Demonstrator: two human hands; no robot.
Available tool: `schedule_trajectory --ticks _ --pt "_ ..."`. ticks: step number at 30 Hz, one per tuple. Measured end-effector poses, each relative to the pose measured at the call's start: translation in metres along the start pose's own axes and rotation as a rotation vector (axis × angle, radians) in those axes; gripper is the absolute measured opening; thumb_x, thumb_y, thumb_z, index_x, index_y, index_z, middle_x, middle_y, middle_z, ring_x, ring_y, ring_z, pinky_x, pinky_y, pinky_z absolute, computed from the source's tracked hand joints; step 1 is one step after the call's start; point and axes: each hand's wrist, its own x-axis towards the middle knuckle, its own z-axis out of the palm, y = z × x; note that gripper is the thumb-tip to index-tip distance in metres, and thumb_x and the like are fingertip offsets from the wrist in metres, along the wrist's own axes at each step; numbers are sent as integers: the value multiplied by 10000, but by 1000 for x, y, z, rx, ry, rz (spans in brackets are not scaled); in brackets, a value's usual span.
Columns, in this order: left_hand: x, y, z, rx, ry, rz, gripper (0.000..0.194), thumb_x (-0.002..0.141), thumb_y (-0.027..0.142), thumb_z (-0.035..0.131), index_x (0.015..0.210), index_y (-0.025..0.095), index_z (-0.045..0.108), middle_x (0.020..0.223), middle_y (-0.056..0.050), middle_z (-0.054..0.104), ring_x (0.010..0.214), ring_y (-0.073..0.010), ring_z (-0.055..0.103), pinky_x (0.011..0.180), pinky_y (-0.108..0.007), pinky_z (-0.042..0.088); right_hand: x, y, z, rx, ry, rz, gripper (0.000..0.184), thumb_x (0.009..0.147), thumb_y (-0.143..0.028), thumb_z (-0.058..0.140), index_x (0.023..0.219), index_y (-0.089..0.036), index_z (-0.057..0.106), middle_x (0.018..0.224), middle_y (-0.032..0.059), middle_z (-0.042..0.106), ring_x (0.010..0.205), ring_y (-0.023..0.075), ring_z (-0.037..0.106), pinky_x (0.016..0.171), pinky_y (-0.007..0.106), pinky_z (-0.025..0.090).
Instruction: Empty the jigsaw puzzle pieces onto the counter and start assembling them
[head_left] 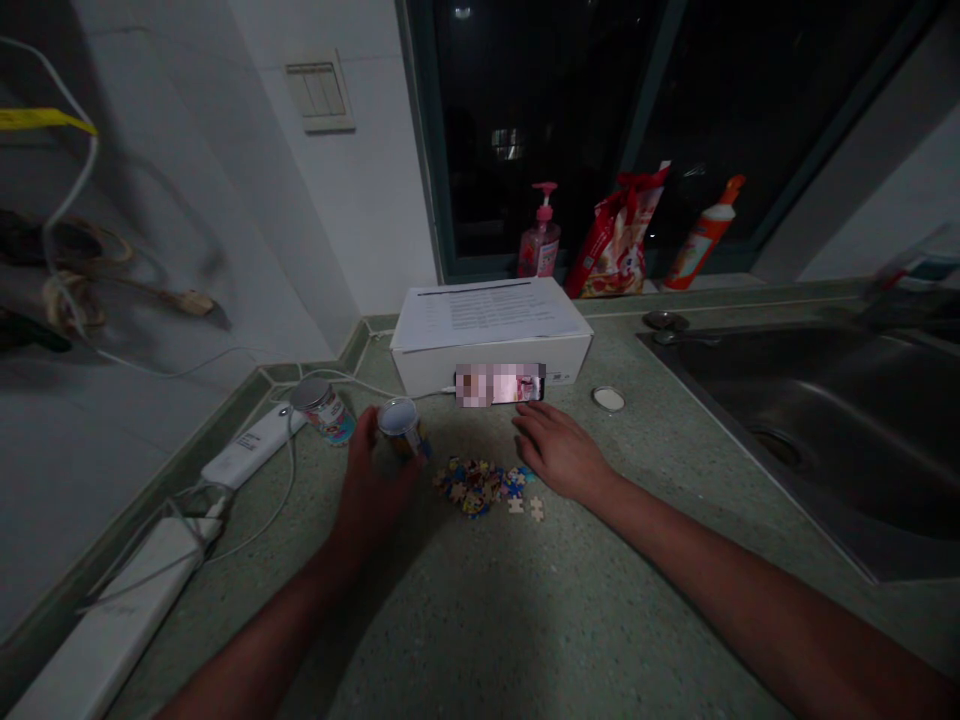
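Observation:
My left hand (373, 490) is wrapped around a small open-topped cylindrical tin (403, 430), lifted a little above the green speckled countertop (480, 620). My right hand (559, 451) lies flat on the counter with fingers spread, holding nothing, just right of a heap of small jigsaw puzzle pieces (474, 487). Two loose pieces (525, 508) lie apart at the heap's lower right edge. A second, similar tin with a colourful label (322, 410) stands left of my left hand, not touching it.
A phone with a blurred screen (499, 383) leans against a white box (491, 335) topped by a printed sheet. A power strip and cables (251, 447) run along the left. A steel sink (795, 430) lies right; bottles stand on the windowsill behind.

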Motion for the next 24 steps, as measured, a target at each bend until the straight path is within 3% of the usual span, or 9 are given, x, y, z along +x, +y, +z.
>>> schedule_trajectory --ticks 2,4,5,7,9,11,14,24 --pt "-6 7 -8 85 127 158 771 902 386 755 1579 230 422 1651 -186 471 1514 -418 475 1241 -625 414 0 0 0 10 3 3 340 1047 -237 535 1297 -125 737 1465 187 697 1431 340 583 1211 557 478" --pt "-13 18 -16 131 185 373 704 914 272 740 1559 257 460 1581 -150 546 1486 -390 508 1241 -610 420 0 0 0 16 7 5 335 1045 -240 542 1298 -142 738 1463 179 700 1428 337 586 1207 563 480" --pt "-17 24 -19 123 135 474 657 922 215 719 1535 287 492 1507 -122 612 1430 -357 567 1204 -574 473 0 0 0 15 7 5 333 1045 -242 545 1300 -144 737 1461 178 702 1426 336 587 1208 560 479" --pt "-25 36 -19 100 -103 633 575 942 145 672 1476 321 553 1361 -89 709 1288 -296 673 1084 -479 578 0 -1 0 6 5 4 332 1048 -249 549 1300 -139 735 1460 177 702 1420 336 590 1212 546 476" --pt "-31 46 -13 97 -345 691 530 953 140 659 1449 306 572 1305 -88 751 1218 -279 713 1063 -477 594 0 -1 -1 -1 2 3 336 1052 -250 543 1302 -128 731 1462 179 699 1415 341 591 1212 538 477" --pt "-34 50 -4 116 -485 712 552 959 165 669 1483 285 543 1387 -107 730 1291 -298 687 1151 -557 533 0 -1 -1 3 1 4 343 1053 -245 538 1307 -111 727 1465 187 695 1415 347 589 1210 536 479" --pt "-34 49 7 108 -587 706 587 952 175 683 1508 275 525 1505 -132 663 1392 -316 628 1211 -630 459 0 -2 -1 16 7 10 355 1047 -235 541 1330 -112 716 1483 196 681 1437 349 572 1218 551 471" --pt "-32 47 5 56 -572 636 587 931 172 712 1484 307 568 1450 -112 695 1345 -326 647 1173 -635 495 1 0 4 -11 4 18 382 1051 -259 543 1373 -109 685 1567 203 611 1498 362 514 1236 573 446"
